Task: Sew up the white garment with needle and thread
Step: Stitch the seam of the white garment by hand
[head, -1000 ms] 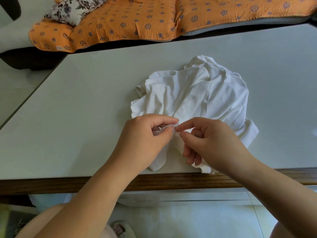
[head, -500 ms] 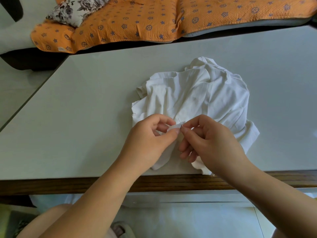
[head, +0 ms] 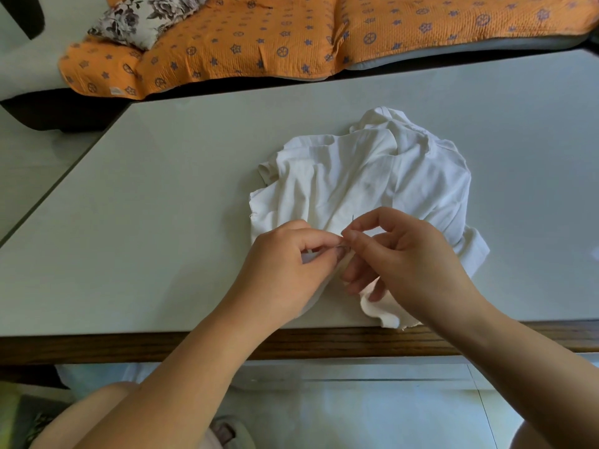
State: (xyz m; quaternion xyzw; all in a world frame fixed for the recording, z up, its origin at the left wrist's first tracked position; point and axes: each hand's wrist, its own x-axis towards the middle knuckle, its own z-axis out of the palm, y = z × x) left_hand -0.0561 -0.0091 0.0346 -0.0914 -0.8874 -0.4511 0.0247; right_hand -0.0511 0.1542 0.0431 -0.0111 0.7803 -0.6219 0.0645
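White garment on table, near edge pinched under both hands.

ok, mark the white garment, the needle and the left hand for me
white garment (head: 366, 176), head view, middle of the bunched cloth.
needle (head: 352, 218), head view, thin tip showing above the right forefinger.
left hand (head: 285, 270), head view, back of the hand.

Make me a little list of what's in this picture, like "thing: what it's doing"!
left hand: pinches a fold of the cloth
right hand: thumb and forefinger pinched together beside the left fingertips
needle: thin dark tip pokes up by the right forefinger
white garment: crumpled on the table, near edge under both hands
table: pale top, wooden front edge
thread: too fine to see
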